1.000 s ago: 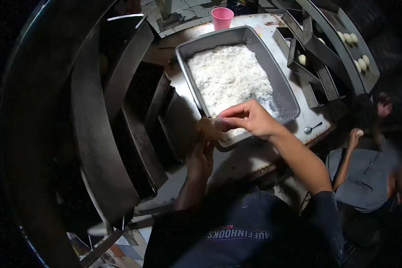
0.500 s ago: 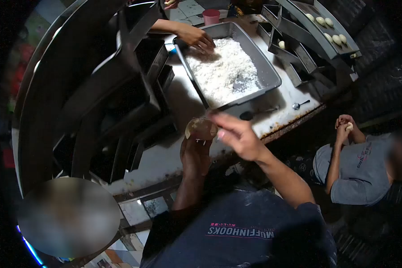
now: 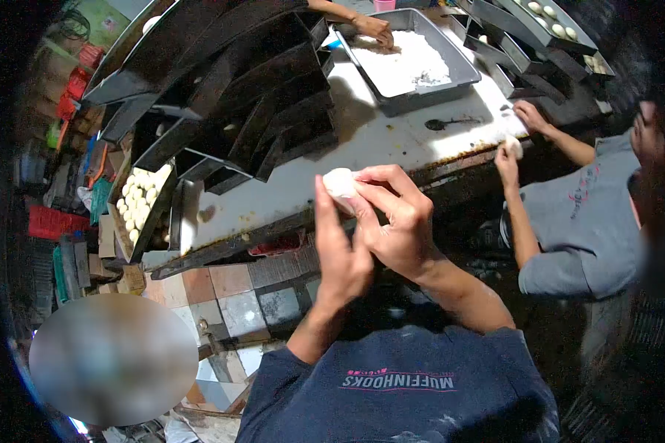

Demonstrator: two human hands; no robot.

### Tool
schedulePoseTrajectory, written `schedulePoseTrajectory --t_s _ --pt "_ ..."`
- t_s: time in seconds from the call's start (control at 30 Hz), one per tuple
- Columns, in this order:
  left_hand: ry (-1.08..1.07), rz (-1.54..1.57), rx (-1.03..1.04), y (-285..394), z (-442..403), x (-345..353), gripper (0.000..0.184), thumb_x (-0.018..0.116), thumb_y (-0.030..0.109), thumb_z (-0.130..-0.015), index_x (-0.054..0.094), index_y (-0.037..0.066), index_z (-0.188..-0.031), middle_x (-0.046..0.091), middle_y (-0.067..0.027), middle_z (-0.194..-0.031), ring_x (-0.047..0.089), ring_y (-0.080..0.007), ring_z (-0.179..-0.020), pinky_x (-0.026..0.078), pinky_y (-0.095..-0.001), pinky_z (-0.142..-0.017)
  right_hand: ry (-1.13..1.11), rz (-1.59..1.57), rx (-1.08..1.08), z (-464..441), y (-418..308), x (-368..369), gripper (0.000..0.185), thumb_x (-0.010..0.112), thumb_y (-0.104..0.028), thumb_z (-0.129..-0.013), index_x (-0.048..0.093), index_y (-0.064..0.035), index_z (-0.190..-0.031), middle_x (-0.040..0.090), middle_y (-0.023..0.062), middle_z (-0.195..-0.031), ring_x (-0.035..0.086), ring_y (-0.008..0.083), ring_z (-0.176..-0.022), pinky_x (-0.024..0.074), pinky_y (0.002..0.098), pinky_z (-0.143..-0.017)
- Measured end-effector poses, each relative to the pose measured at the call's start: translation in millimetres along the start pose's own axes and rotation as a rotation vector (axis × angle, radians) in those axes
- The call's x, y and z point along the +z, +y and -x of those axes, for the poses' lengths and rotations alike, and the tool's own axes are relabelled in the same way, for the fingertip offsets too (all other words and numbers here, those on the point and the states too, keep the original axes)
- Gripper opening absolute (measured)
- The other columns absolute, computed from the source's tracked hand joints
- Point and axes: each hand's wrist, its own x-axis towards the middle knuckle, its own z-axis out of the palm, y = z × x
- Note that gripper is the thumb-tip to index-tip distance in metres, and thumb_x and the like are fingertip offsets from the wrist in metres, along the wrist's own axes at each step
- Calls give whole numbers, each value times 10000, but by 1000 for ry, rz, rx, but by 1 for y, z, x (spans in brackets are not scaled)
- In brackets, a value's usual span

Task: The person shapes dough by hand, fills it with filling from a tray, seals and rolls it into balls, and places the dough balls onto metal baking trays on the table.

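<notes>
Above the front edge of the table, both my hands meet around a small white piece of dough [image 3: 339,182]. My left hand [image 3: 338,255] is upright with its fingers long against the dough's near-left side. From the right, my right hand [image 3: 403,221] pinches the dough between thumb and fingers. Whether anything is inside the dough cannot be seen. Beyond my hands, a grey tub [image 3: 462,65] holds a white crumbly heap [image 3: 410,63].
Stacked dark metal trays [image 3: 273,96] cover the table's left side; a tray there holds several dough balls [image 3: 140,196]. More trays [image 3: 524,55] stand at upper right. A co-worker's hand [image 3: 377,31] is in the tub. Another person [image 3: 576,214] at right holds dough.
My hands have come together on the dough; before, my right hand was blurred and apart from the piece in my left. The view has shifted, and the right-hand co-worker now reaches toward the table.
</notes>
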Motion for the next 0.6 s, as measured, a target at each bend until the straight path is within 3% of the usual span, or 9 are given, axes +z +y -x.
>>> schedulePoseTrajectory --t_s 0.07,0.13,0.17,0.2,0.3,0.33,0.47,0.57,0.6 --pt "149 715 -237 34 8 -25 863 670 293 -902 170 -52 -1514 470 -172 -1366 487 -260 -1262 409 -371 -1070 -18 -32 -166 -4 -28 -4 131 715 48 -757 692 42 -886 660 155 -968 678 279 -847 552 340 -734" --pt "141 922 -141 21 18 -59 864 714 358 -878 253 -28 -1498 478 -162 -1365 514 -225 -1240 444 -326 -1035 -144 -218 -283 -7 -49 -1 124 713 52 -758 692 32 -879 660 152 -950 669 273 -837 547 339 -726" --pt "87 838 -39 3 26 -76 719 707 436 -875 432 11 -1386 480 -186 -1357 543 -254 -1207 468 -348 -1013 -164 -237 -333 -8 -55 7 165 753 -21 -746 690 12 -894 657 125 -928 657 266 -784 540 322 -671" --pt "105 833 -26 2 31 -90 719 707 436 -875 432 11 -1386 480 -186 -1357 543 -254 -1207 468 -348 -1013 -173 -249 -349 -8 -66 13 165 753 -21 -746 690 12 -894 657 125 -928 657 266 -784 540 322 -671" --pt "288 489 231 -3 36 -128 463 672 505 -884 557 92 -1058 503 -230 -1307 581 -279 -1073 513 -395 -911 -539 -431 252 -18 -98 36 240 793 -41 -769 723 24 -989 684 72 -936 628 80 -713 519 222 -630" --pt "322 383 280 -5 41 -142 390 624 468 -930 539 103 -1038 518 -240 -1295 583 -278 -1037 507 -407 -891 -726 -651 511 -18 -98 53 219 786 -37 -785 725 24 -987 686 75 -908 624 78 -721 499 212 -624" --pt "528 -136 495 -33 51 -217 238 631 244 -946 619 107 -1140 599 -220 -1144 609 -319 -1020 526 -411 -848 -607 -524 33 -5 -135 137 235 801 -32 -753 717 36 -962 684 111 -913 667 148 -784 516 248 -668" --pt "651 -546 265 -40 73 -274 287 672 146 -895 698 158 -1180 504 -133 -1130 552 -263 -998 528 -360 -809 -611 -400 -297 3 -181 199 410 849 -110 -690 681 24 -1040 667 151 -953 684 274 -787 559 319 -712" --pt "541 -511 207 -41 84 -300 461 731 154 -839 619 111 -1284 478 -135 -1125 538 -267 -1019 496 -376 -845 -583 -380 -324 10 -188 221 366 845 -109 -699 697 13 -1012 667 154 -939 681 271 -793 558 324 -698"
